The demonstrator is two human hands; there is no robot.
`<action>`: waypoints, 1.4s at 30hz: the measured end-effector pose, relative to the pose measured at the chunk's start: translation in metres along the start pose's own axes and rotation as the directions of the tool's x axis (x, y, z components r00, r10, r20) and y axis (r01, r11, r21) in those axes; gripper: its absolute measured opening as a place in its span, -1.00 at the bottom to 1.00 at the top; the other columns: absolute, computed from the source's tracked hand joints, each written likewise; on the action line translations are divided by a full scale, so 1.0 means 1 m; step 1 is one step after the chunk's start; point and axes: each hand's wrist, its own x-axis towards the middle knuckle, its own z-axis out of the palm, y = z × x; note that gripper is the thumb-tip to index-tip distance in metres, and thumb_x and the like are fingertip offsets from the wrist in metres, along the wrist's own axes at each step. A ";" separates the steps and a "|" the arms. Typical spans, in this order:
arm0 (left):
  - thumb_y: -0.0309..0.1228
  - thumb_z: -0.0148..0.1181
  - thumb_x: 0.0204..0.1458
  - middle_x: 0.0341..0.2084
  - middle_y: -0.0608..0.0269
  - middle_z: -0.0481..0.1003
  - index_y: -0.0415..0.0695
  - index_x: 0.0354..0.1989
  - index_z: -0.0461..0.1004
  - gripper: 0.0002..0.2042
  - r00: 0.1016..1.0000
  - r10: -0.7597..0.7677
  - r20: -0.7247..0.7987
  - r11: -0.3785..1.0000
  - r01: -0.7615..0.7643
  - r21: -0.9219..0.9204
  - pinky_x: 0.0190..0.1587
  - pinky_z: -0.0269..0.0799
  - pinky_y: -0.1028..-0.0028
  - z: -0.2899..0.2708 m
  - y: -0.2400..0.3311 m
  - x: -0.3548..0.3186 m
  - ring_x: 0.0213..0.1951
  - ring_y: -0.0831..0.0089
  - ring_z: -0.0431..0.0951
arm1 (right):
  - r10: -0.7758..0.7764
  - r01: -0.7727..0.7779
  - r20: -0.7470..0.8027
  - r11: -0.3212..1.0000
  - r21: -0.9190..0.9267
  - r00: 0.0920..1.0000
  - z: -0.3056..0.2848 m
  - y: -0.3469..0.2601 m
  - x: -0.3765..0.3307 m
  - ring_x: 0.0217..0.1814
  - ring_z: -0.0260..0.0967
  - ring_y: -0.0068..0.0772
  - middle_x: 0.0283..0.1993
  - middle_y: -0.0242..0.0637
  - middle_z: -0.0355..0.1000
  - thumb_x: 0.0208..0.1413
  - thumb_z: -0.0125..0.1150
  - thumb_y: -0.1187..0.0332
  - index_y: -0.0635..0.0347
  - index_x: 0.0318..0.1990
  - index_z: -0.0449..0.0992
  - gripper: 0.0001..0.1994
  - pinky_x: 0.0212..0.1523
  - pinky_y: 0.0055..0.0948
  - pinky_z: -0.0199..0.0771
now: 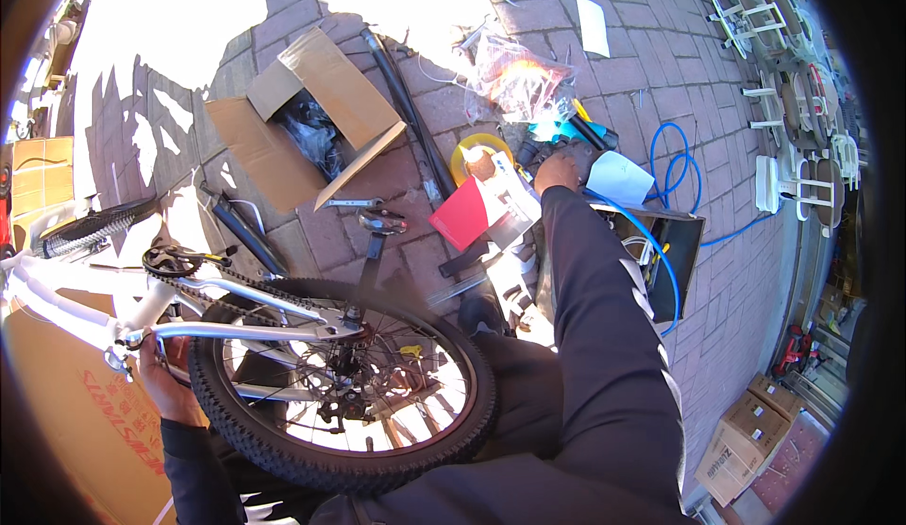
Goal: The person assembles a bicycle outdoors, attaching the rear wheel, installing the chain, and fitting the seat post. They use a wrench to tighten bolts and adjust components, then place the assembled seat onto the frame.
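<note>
A white and silver bicycle frame (241,332) lies on its side at my lower left. Its rear wheel (484,388), with a black knobby tyre, rests across my lap. My left hand (172,385) is closed round the frame tubing beside the tyre. A crank arm with a pedal (382,223) stands up from the wheel's hub area. My right arm stretches forward, and my right hand (559,174) is among tools beside a teal and black power drill (583,134). Its fingers point away and are mostly hidden, so what they touch cannot be made out.
An opened cardboard box (354,100) holds plastic-wrapped parts. Beside it lie a black tube (408,100), a wrench (351,203) and a red booklet (462,215). A blue hose (675,275) crosses an open toolbox (687,242). White wheeled items (793,190) line the right side.
</note>
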 end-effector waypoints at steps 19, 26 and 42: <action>-0.37 0.16 0.23 -0.64 0.42 0.37 -0.18 -0.26 0.51 -0.87 0.979 -0.158 0.127 0.984 0.166 -0.056 -0.27 0.54 0.43 0.030 0.009 -0.019 -0.61 0.61 0.39 | -0.667 0.639 0.170 0.744 0.196 0.725 -0.146 -0.016 -0.046 -0.14 0.51 0.30 -0.28 0.23 0.53 0.16 0.09 0.44 0.28 -0.15 0.36 -0.85 -0.13 0.13 0.49; -0.28 0.29 0.16 -0.61 0.36 0.37 -0.17 -0.39 0.52 -0.78 0.950 -0.226 0.216 0.973 0.232 0.000 -0.50 0.33 0.48 0.037 0.021 -0.026 -0.62 0.57 0.31 | -0.888 0.765 -0.032 0.377 0.522 0.459 -0.330 -0.113 -0.178 -0.28 0.51 0.05 -0.38 -0.01 0.52 0.32 0.08 0.13 0.22 -0.17 0.63 -0.66 -0.24 -0.19 0.46; -0.33 0.24 0.22 -0.50 0.33 0.53 -0.16 -0.19 0.57 -0.84 0.856 -0.193 0.480 0.976 0.217 0.007 -0.54 0.43 0.58 0.015 0.017 -0.009 -0.56 0.61 0.49 | -0.970 0.734 0.017 0.195 0.651 0.243 -0.376 -0.298 -0.332 -0.40 0.44 -0.38 -0.45 -0.19 0.51 0.23 0.17 0.29 0.29 -0.19 0.62 -0.76 -0.26 -0.38 0.44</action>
